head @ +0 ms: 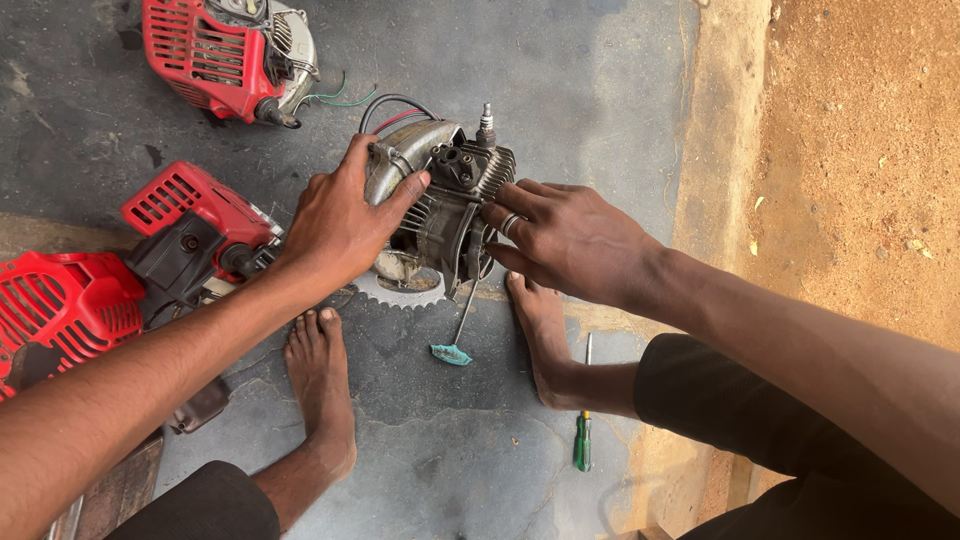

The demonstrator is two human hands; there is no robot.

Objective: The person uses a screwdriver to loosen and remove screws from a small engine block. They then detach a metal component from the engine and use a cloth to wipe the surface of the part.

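Observation:
A small grey engine (440,205) with cooling fins and a spark plug on top stands on the concrete floor between my bare feet. My left hand (340,220) grips its metal cover on the left side. My right hand (570,235), a ring on one finger, has its fingertips against the engine's right side. A toothed sprocket (400,290) lies under the engine. A teal-handled T-wrench (455,340) leans against the engine's lower right, handle on the floor.
Red engine housings lie at top left (220,55), at left (195,225) and at far left (60,310). A green-handled screwdriver (583,435) lies by my right foot. Bare dirt (860,150) starts at the concrete's right edge.

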